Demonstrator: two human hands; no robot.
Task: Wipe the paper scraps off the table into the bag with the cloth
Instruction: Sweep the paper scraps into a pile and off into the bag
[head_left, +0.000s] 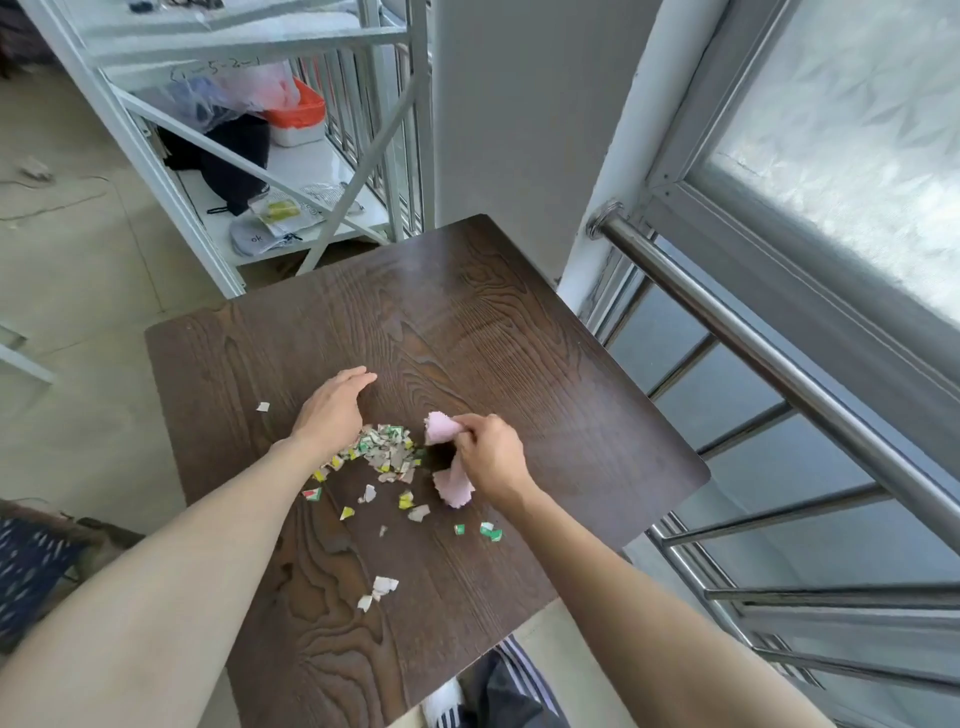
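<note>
Scraps (387, 451) heaped mid-table (467, 322) btwn hands, far half bare.

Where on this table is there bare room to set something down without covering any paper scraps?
The far half of the table, beyond both hands, is bare, as is the right side past the right hand holding the pink cloth. It is crowded between the hands, where the scrap pile sits beside the left hand, with loose scraps toward the near edge.

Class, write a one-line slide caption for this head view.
Left hand corrals paper scraps; right hand holds pink cloth.
</note>
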